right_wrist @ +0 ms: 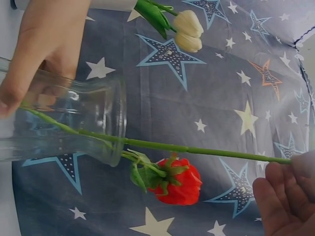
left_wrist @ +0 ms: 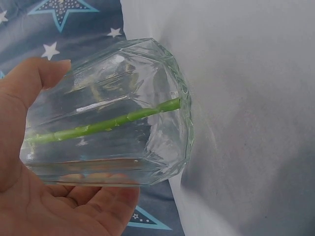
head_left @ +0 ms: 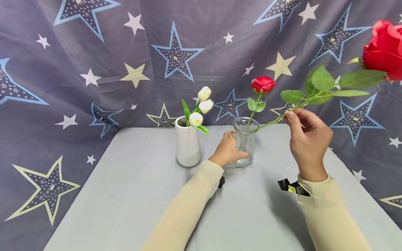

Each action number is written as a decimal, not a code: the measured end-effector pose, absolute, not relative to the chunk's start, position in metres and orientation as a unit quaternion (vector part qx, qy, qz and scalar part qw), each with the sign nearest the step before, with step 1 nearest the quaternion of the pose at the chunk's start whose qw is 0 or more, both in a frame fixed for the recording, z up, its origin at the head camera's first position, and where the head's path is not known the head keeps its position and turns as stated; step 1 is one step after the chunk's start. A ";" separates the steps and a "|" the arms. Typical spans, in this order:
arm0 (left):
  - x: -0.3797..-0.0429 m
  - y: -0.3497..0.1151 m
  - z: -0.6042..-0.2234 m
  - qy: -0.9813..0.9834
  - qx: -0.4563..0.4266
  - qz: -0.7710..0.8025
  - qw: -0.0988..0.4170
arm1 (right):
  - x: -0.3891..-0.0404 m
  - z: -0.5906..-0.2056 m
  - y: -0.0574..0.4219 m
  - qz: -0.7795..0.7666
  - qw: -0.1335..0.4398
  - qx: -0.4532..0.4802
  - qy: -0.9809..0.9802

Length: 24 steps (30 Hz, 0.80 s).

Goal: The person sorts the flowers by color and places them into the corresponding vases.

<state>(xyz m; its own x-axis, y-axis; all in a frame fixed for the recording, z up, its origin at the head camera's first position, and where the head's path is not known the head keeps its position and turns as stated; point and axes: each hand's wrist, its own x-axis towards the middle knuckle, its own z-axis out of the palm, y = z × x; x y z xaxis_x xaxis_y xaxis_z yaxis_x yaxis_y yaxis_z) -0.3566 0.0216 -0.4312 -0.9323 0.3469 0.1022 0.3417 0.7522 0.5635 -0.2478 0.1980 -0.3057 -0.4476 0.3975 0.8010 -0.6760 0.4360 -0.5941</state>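
Observation:
My left hand (head_left: 230,149) grips a clear glass vase (head_left: 248,139) around its side, with the thumb towards me. One red rose (head_left: 263,83) stands in it; its green stem (left_wrist: 108,125) reaches the vase's base in the left wrist view. Between thumb and fingers, my right hand (head_left: 311,139) pinches the stem of a second, larger red rose (head_left: 384,52). That rose slants up to the right. Its stem (right_wrist: 211,152) runs to the vase mouth, and the lower end appears just inside the rim in the right wrist view. The larger bloom is partly cut off in the head view.
Left of the glass vase is a white vase (head_left: 187,146) holding several white tulips (head_left: 205,106). Both vases stand on a table with a pale grey cover (head_left: 141,195). A dark star-patterned curtain (head_left: 110,42) hangs behind and along the sides.

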 end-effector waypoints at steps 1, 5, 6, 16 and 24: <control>-0.357 0.021 -0.431 0.936 0.183 0.301 0.004 | -0.249 -0.307 0.198 0.519 0.512 0.104 -0.676; -0.357 0.021 -0.431 0.934 0.184 0.307 0.000 | -0.252 -0.310 0.195 0.533 0.496 0.100 -0.678; -0.357 0.021 -0.431 0.933 0.186 0.307 0.000 | -0.252 -0.310 0.194 0.533 0.494 0.101 -0.680; -0.357 0.022 -0.433 0.935 0.186 0.301 -0.001 | -0.253 -0.318 0.184 0.499 0.467 0.100 -0.723; -0.357 0.021 -0.433 0.934 0.187 0.304 -0.003 | -0.260 -0.327 0.178 0.474 0.463 0.121 -0.739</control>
